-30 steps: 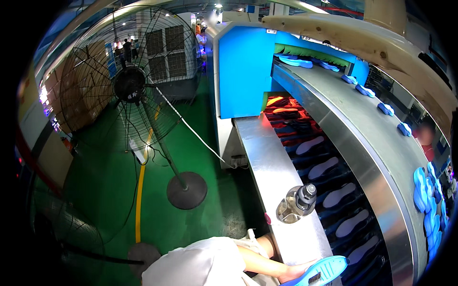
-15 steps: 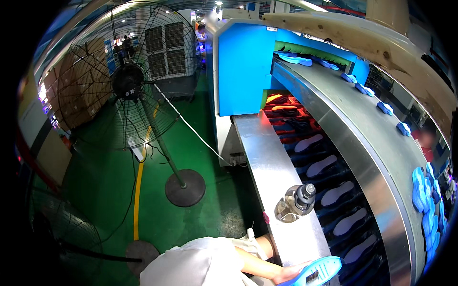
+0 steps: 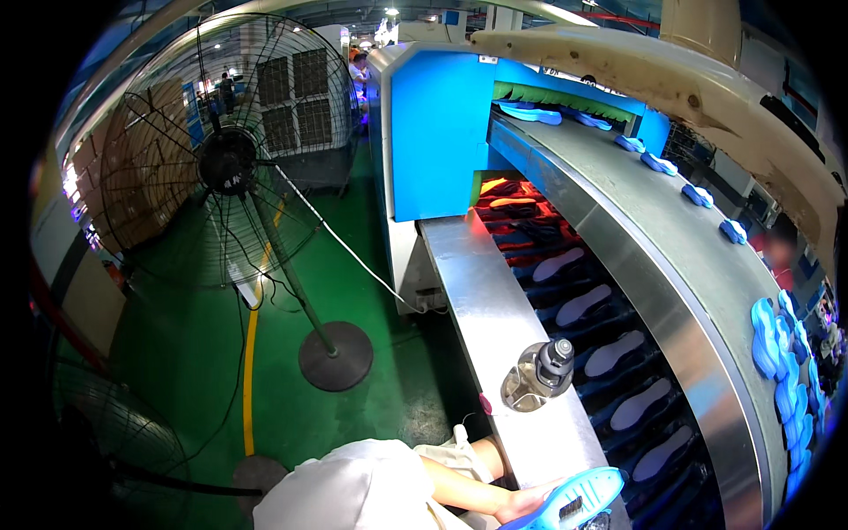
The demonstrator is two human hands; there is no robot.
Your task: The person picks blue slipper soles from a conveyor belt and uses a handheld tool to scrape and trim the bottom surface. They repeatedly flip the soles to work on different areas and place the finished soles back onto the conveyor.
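Observation:
My left hand [image 3: 518,509] sits at the bottom edge, its bare forearm reaching out from a white sleeve [image 3: 353,490]. It grips a light blue shoe sole [image 3: 576,496] by one end, over the near end of a steel ledge [image 3: 490,300]. My right hand is not in view. Beside the ledge, a dark lower conveyor [image 3: 618,459] carries a row of white insoles [image 3: 609,353] out of a glowing orange opening [image 3: 508,190] in a blue oven housing [image 3: 433,132].
A clear water bottle [image 3: 541,375] with a dark cap lies on the ledge ahead of my hand. An upper grey belt [image 3: 671,238] carries blue soles [image 3: 777,353]. A tall pedestal fan [image 3: 221,159] stands on the green floor at left, with its cable, a yellow line [image 3: 250,371] and a second fan [image 3: 115,442].
The blue sole in my left hand has shifted slightly left along the ledge's near end. The rest looks the same.

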